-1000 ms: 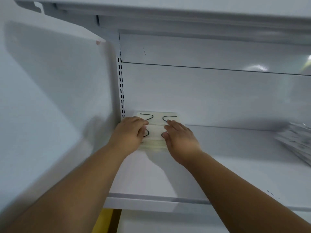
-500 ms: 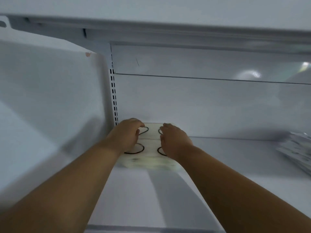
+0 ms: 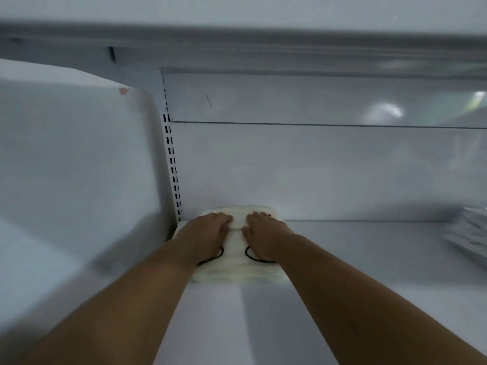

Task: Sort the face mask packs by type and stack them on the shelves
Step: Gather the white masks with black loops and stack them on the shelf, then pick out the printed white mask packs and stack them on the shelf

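Note:
A stack of clear mask packs [image 3: 234, 270] with pale masks and black ear loops lies on the white shelf [image 3: 355, 259], in the back left corner against the rear panel. My left hand [image 3: 208, 233] lies flat on the left half of the stack's top. My right hand [image 3: 263, 233] lies flat on the right half, fingers pointing toward the back wall. Both hands press down on the top pack; neither grips it. A second stack of white printed packs [image 3: 469, 233] sits at the shelf's right edge, partly cut off by the frame.
A white side panel [image 3: 73, 180] closes the shelf on the left, beside a slotted upright [image 3: 172, 169]. The shelf above [image 3: 263, 40] overhangs the space. Bare shelf surface runs between the two stacks.
The view has moved closer and tilted. Both hands slid further back over the stack, fingertips now near the rear wall. The stack sits deeper in the corner.

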The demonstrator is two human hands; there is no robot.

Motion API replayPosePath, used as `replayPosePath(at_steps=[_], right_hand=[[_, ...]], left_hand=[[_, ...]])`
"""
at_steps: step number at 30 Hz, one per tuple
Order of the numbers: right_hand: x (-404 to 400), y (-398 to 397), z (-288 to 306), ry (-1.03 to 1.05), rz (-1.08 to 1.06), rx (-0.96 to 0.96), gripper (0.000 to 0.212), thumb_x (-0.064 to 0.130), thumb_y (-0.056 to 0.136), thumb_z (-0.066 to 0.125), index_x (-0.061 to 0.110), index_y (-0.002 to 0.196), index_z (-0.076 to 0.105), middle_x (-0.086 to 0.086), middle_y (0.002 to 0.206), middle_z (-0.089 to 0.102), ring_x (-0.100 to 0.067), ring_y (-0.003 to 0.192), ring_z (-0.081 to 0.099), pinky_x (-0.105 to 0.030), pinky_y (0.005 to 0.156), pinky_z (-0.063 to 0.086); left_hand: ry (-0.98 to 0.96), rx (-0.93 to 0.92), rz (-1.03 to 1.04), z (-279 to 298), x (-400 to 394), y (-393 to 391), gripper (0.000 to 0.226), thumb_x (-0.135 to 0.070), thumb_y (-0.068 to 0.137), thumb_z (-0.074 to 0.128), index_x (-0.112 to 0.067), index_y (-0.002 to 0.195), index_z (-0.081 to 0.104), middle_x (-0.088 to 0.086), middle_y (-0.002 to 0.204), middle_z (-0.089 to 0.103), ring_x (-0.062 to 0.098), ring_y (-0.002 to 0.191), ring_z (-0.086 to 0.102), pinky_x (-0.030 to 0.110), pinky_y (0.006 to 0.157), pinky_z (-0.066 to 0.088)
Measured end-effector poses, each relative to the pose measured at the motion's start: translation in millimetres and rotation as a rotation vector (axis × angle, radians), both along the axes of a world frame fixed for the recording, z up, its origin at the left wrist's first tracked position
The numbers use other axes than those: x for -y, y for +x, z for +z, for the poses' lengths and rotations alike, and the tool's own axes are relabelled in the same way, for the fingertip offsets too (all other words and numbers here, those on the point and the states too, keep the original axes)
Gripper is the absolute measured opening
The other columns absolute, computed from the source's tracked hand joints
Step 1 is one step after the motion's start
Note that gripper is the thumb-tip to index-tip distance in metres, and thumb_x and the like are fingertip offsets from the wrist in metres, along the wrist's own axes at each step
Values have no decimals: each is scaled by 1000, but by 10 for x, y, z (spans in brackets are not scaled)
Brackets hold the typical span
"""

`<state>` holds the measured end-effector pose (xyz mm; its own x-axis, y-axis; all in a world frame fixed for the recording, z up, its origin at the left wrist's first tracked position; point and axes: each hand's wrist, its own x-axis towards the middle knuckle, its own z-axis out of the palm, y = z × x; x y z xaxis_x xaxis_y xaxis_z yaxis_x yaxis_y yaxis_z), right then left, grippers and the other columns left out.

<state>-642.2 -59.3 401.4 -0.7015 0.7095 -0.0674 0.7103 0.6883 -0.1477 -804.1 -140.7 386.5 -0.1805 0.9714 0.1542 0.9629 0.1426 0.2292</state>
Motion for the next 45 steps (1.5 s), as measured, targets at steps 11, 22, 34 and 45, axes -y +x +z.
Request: replayPosePath(at_steps=[11, 22, 34, 45], right_hand=[[110, 858, 601, 148, -179, -274, 45, 32, 106, 36, 14, 146, 42, -3, 152, 44, -24, 138, 42, -38, 112, 36], [-89, 2664, 653, 224, -359, -248, 47, 34, 105, 38, 19, 150, 40, 0, 154, 41, -22, 140, 38, -35, 115, 30], [-1187, 4540, 571, 310, -396, -82, 54, 45, 97, 52, 25, 147, 41, -2, 154, 36, -23, 143, 30, -39, 115, 28], [-1643, 4934, 428, 113, -552, -125, 36, 36, 93, 53, 18, 124, 51, -8, 115, 65, -30, 103, 61, -39, 89, 52]], left_hand=[[192, -96, -121, 536, -10, 516, 34, -26, 103, 41, -25, 127, 66, -1, 123, 68, 22, 113, 60, 39, 95, 49], [93, -78, -284, 479, -367, 2382, 37, -31, 103, 34, -33, 128, 61, -8, 126, 62, 19, 120, 54, 38, 98, 47], [6, 8, -259, 277, -1202, 4345, 38, -35, 104, 38, -33, 138, 53, -7, 137, 55, 19, 125, 50, 36, 104, 42], [9, 267, -216, 208, -1535, 5003, 38, -38, 102, 47, -33, 140, 53, -9, 143, 52, 16, 129, 48, 30, 106, 40]])
